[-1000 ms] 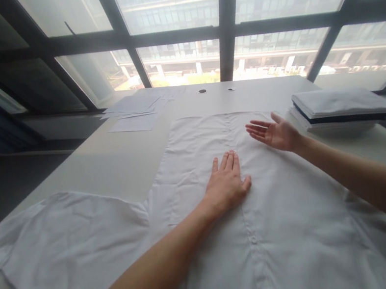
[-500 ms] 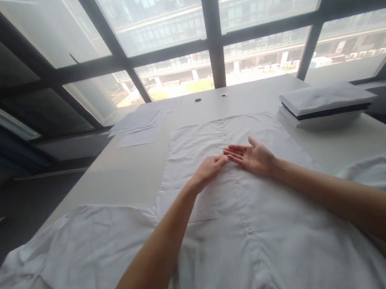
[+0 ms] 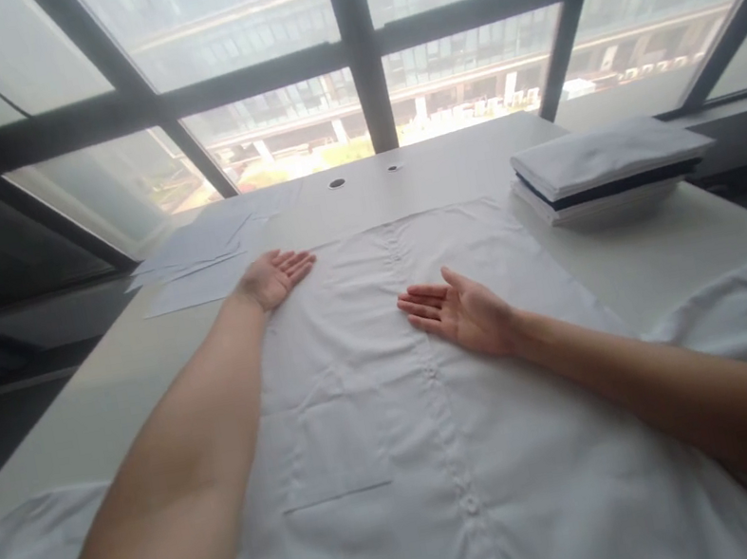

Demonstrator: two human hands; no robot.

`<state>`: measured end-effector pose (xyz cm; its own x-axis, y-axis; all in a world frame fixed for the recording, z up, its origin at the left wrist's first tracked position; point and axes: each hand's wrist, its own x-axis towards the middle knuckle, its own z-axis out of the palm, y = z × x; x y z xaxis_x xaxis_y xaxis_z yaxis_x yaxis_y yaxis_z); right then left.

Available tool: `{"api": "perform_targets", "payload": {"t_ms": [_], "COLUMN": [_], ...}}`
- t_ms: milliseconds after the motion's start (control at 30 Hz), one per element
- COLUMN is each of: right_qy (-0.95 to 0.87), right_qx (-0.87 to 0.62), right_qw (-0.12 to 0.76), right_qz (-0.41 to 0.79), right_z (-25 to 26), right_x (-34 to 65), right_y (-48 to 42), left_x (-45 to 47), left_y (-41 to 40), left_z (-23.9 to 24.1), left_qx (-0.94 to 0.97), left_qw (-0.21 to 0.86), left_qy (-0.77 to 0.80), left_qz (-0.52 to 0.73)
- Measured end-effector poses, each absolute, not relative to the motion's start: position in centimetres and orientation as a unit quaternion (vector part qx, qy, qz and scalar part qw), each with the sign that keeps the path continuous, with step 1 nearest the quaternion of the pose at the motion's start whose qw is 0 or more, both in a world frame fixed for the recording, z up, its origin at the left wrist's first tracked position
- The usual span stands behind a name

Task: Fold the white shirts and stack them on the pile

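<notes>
A white button-front shirt lies spread over the table, its hem towards the window and its sleeves out to both sides. Down its middle runs a row of buttons, with a patch pocket to the left of it. My left hand is at the shirt's far left corner, palm up, fingers stretched out and holding nothing. Over the button row rests my right hand, palm turned up and fingers extended, also holding nothing. Whether either hand presses on the cloth I cannot tell.
On the right of the white table sits a stack of folded cloth, white with one dark layer. Loose paper sheets lie at the far left. Two cable holes are near the back edge, before large windows.
My left hand has moved away from my right, out to the far left corner of the shirt, and its fingers have opened. My right hand stays over the buttons. The view has shifted.
</notes>
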<state>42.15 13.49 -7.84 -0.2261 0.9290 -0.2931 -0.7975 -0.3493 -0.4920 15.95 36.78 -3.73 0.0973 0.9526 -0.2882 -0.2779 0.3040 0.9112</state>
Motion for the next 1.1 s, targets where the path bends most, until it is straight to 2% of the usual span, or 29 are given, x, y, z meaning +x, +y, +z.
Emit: {"api": "perform_targets", "payload": {"t_ms": [100,200,400,533,633,700,767,933,1000,1100], "right_qy": [-0.123,-0.123,-0.176,-0.3,-0.369,-0.373,-0.357,-0.356,-0.359,-0.349], "right_qx": [-0.275,-0.277,-0.315,-0.394,-0.388,-0.387,-0.403,-0.482,-0.504,-0.522], "right_qw": [0.558,0.555,0.567,0.589,0.61,0.612,0.608,0.623,0.639,0.663], "right_qz": [0.773,0.774,0.741,0.638,0.585,0.58,0.583,0.503,0.458,0.409], "right_z": [-7.9,-7.9,-7.2,-5.1,-3.4,-3.0,-3.4,-6.1,-6.8,-7.2], "right_x": [42.1,42.1,41.3,40.3,40.6,41.4,42.6,45.6,46.7,48.1], "right_y": [13.5,13.6,13.3,11.5,8.2,5.4,2.7,-2.2,-3.0,-3.7], "left_x": [18.3,21.9,28.7,29.6,28.5,27.3,26.1,24.0,23.6,23.3], "left_y": [38.7,37.8,28.7,21.3,16.4,13.3,10.3,3.4,1.5,-0.1], "left_z": [-3.8,-3.5,0.9,5.0,6.6,6.5,5.4,0.0,-2.2,-4.5], "left_qx": [0.323,0.346,0.46,0.526,0.578,0.631,0.707,0.898,0.926,0.942], "left_qw": [0.583,0.593,0.676,0.676,0.65,0.603,0.508,0.139,0.073,0.054], "left_qy": [0.494,0.443,0.295,0.267,0.264,0.298,0.352,0.355,0.344,0.328], "left_qz": [0.559,0.577,0.494,0.442,0.417,0.386,0.344,0.22,0.134,0.042]}}
